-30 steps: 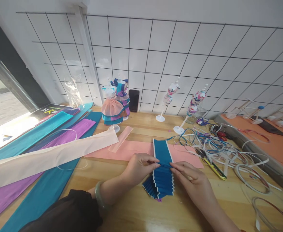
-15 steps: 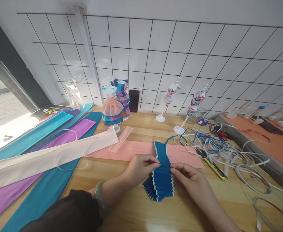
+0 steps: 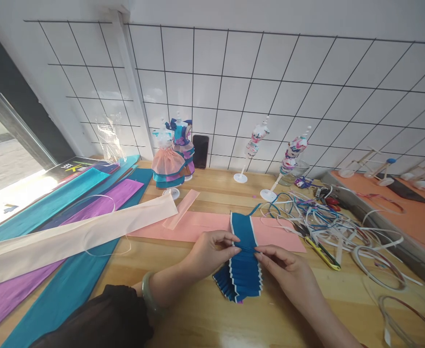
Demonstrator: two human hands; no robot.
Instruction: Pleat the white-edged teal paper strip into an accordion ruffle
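Note:
A blue paper strip [image 3: 246, 275] with white edges runs between my hands. Its near part is folded into narrow pleats and doubles back at the lower left; its far end is smooth. My left hand [image 3: 210, 253] pinches the left edge between thumb and fingers, and a bracelet circles that wrist. On the opposite edge, my right hand [image 3: 288, 268] pinches the strip at the same height, where a fold crosses it. Underneath the far end lies a flat pink paper strip [image 3: 197, 224].
Cream, purple and teal paper strips [image 3: 74, 280] spread over the left side. Small dress forms [image 3: 168, 164] stand at the back, two dressed, beside a phone [image 3: 200, 151]. On the right are a tangle of thin strips [image 3: 314, 217], a yellow cutter [image 3: 323, 253] and an orange-bottomed tray [image 3: 408, 208].
The far end of the blue strip now lies flatter and straighter. Both hands keep nearly the same place, still pinching its edges.

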